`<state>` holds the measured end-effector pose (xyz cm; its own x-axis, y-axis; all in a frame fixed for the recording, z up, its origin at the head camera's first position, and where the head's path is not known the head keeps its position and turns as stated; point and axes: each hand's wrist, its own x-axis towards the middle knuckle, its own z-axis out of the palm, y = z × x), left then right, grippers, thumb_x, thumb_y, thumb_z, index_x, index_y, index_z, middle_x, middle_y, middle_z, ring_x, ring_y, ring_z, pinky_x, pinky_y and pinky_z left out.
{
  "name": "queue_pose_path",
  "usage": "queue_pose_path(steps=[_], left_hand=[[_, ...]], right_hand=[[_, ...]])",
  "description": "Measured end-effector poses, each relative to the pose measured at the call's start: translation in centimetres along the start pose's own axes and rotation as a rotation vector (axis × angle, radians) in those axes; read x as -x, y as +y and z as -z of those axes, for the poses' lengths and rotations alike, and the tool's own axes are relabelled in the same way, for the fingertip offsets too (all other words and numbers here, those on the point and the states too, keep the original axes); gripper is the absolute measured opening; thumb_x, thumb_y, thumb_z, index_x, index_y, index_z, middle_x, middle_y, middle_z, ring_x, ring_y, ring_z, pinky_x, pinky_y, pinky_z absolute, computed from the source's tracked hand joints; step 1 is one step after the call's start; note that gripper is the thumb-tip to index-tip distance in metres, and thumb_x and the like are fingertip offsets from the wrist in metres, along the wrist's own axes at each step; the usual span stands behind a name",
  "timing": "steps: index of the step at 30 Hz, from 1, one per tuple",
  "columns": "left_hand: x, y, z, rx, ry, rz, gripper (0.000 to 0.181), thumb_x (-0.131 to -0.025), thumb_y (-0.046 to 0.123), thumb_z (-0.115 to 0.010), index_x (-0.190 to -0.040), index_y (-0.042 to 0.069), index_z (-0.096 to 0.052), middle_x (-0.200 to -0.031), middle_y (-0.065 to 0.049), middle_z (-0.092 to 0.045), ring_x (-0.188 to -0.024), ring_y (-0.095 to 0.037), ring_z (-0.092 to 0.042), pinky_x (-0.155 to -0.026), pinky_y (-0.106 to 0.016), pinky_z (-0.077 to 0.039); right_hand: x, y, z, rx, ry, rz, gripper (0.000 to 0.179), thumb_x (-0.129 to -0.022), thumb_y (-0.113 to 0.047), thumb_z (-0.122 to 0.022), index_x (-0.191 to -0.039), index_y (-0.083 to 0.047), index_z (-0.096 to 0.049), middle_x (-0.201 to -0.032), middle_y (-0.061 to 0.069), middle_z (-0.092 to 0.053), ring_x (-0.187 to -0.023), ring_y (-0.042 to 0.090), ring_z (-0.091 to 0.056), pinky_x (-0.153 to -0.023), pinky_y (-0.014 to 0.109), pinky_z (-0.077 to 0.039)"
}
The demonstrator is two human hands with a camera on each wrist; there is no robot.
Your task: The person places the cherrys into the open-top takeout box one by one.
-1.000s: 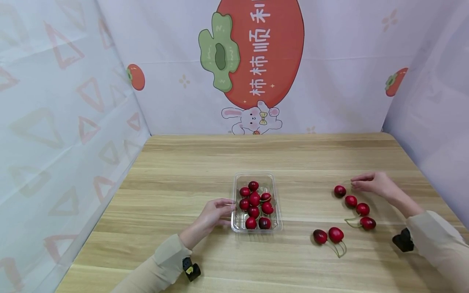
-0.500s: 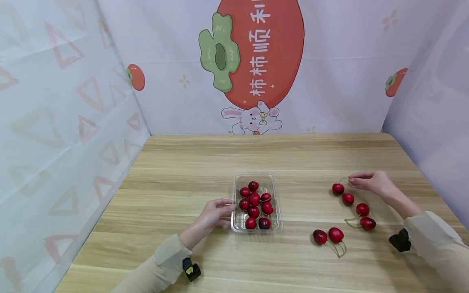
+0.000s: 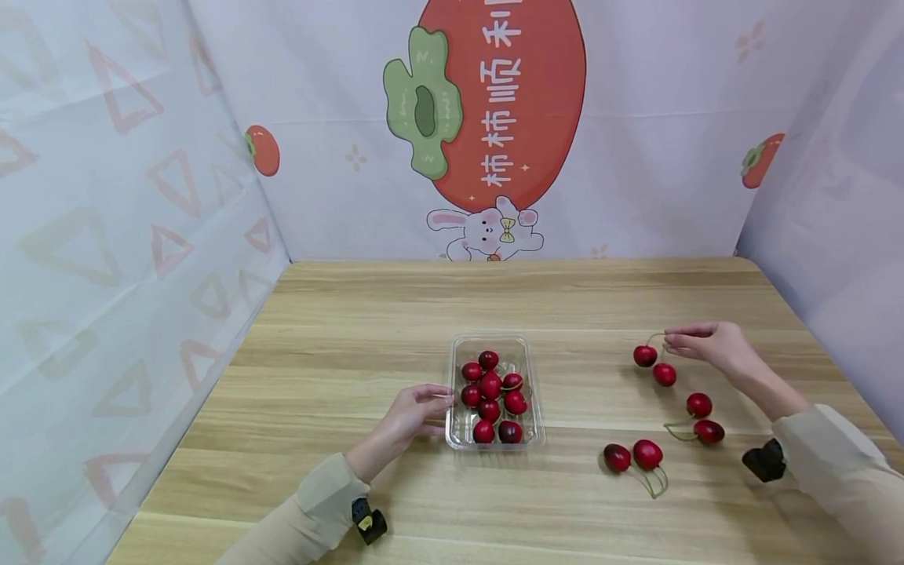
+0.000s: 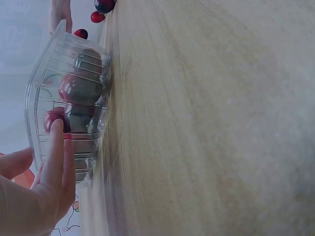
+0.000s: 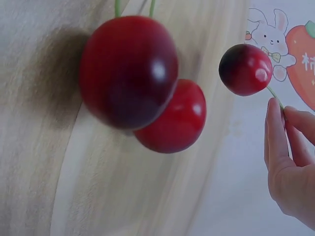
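My right hand pinches the stems of a pair of red cherries between thumb and fingertips. In the head view the pair hangs left of the fingers; in the right wrist view one cherry shows beside the fingertips. At mid-table is a clear plastic box without a lid, holding several cherries. The left hand rests against its left side. In the left wrist view a fairly straight finger touches the outer wall, with the thumb near the rim.
On the right of the wooden table lie two more stemmed cherry pairs, one nearer pair and one close below the right hand. Printed cloth walls enclose the table's back and sides.
My right hand has moved slightly left and away, carrying the pinched pair of cherries away from the pair beside it. The left hand and the box have stayed put.
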<state>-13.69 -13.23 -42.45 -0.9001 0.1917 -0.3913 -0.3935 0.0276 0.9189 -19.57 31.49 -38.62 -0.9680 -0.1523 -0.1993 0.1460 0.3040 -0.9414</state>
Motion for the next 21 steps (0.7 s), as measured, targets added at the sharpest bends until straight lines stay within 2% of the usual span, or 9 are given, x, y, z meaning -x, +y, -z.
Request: queue_pose_path(steps=[2, 4, 6, 11, 19, 21], left_hand=[[0.0, 0.0, 0.0, -0.001, 0.0, 0.0, 0.035, -0.083, 0.007, -0.058, -0.113, -0.009, -0.049, -0.1, -0.018, -0.06, -0.083, -0.026, -0.062, -0.069, -0.036, -0.056], [-0.1, -0.1, 0.0, 0.0, 0.002, 0.001, 0.035, -0.083, 0.007, -0.058, -0.113, -0.008, -0.049, -0.1, -0.017, -0.06, -0.083, -0.026, -0.062, -0.069, -0.037, -0.056], [-0.1, -0.1, 0.0, -0.001, 0.003, -0.003, 0.035, -0.083, 0.007, -0.058, -0.113, -0.008, -0.05, -0.1, -0.017, -0.061, -0.083, -0.026, -0.062, -0.069, -0.037, -0.056], [-0.2, -0.2, 0.0, -0.001, 0.003, -0.004, 0.034, -0.083, 0.007, -0.058, -0.113, -0.008, -0.05, -0.098, -0.015, -0.061, -0.082, -0.025, -0.062, -0.07, -0.037, -0.056], [-0.2, -0.2, 0.1, -0.001, 0.002, -0.004, 0.034, -0.083, 0.008, -0.058, -0.113, -0.008, -0.05, -0.099, -0.015, -0.061, -0.081, -0.023, -0.062, -0.07, -0.037, -0.056], [-0.2, -0.2, 0.1, 0.0, 0.001, -0.005, 0.034, -0.083, 0.007, -0.058, -0.113, -0.008, -0.05, -0.099, -0.015, -0.061, -0.081, -0.023, -0.062, -0.07, -0.037, -0.056]], right_hand=[[0.1, -0.2, -0.2, -0.039, 0.0, 0.003, 0.018, -0.086, -0.018, -0.058, -0.099, -0.007, -0.063, -0.082, -0.013, -0.066, -0.079, 0.002, -0.063, -0.07, 0.007, -0.049], [0.1, -0.4, -0.4, -0.065, 0.002, 0.004, 0.013, -0.085, -0.017, -0.059, -0.095, -0.011, -0.064, -0.082, -0.012, -0.066, -0.079, 0.003, -0.063, -0.07, 0.008, -0.049], [0.1, -0.6, -0.6, -0.057, 0.009, 0.008, 0.015, -0.085, -0.018, -0.06, -0.096, -0.01, -0.064, -0.082, -0.012, -0.066, -0.079, 0.002, -0.063, -0.071, 0.009, -0.05], [0.1, -1.1, -1.2, 0.011, 0.02, 0.019, 0.037, -0.085, -0.023, -0.059, -0.109, 0.005, -0.056, -0.084, -0.014, -0.065, -0.079, 0.001, -0.062, -0.071, 0.008, -0.049], [0.1, -2.1, -2.2, 0.022, 0.042, 0.027, 0.031, -0.084, -0.025, -0.06, -0.105, -0.002, -0.061, -0.082, -0.014, -0.066, -0.078, 0.002, -0.063, -0.072, 0.005, -0.047], [0.1, -2.4, -2.5, 0.038, 0.052, 0.033, 0.032, -0.084, -0.025, -0.06, -0.105, -0.001, -0.06, -0.081, -0.015, -0.065, -0.078, 0.002, -0.063, -0.075, 0.009, -0.048]])
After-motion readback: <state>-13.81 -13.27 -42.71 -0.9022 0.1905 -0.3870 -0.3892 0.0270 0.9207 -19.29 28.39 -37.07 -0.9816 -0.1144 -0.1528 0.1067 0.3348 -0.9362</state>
